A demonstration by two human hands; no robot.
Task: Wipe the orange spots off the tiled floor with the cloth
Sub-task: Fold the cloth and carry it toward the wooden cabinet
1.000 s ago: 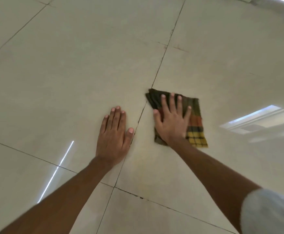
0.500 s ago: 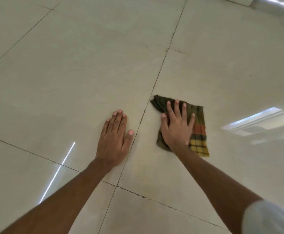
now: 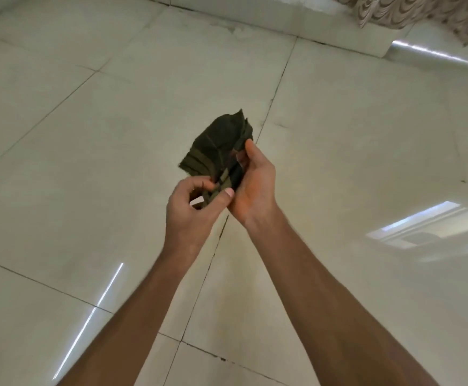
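Now both hands hold the cloth [image 3: 221, 146] above the floor [image 3: 352, 149]: left hand [image 3: 196, 210] pinching its lower edge, right hand [image 3: 252, 185] cupping it. Refold cleaner side outward, I judge, before wiping again.

Cloth [image 3: 218, 143]: dark woven fabric, matt, crumpled. Tiled floor [image 3: 352, 151]: glossy, smooth, reflective, dark rough grout lines. Curtain [image 3: 422, 9]: patterned fabric, probably; view blurred there.
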